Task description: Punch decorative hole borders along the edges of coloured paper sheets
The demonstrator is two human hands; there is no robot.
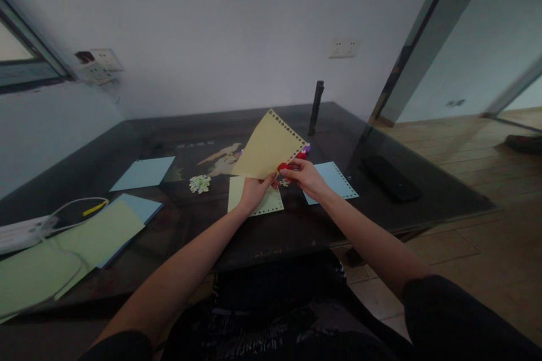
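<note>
Your left hand pinches the lower corner of the yellow sheet, raised at the centre of the frame, while your right hand pinches a small red object at its hole-lined edge. That sheet stands in the way of the table's middle, partly hiding a red-and-purple cluster behind it, and your hands partly cover a pale green sheet and a blue sheet below. Around you lie a pile of small pieces left of centre, a flat black object right of centre, a dark upright post above it to the left, and a white cable crossing papers at lower left.
</note>
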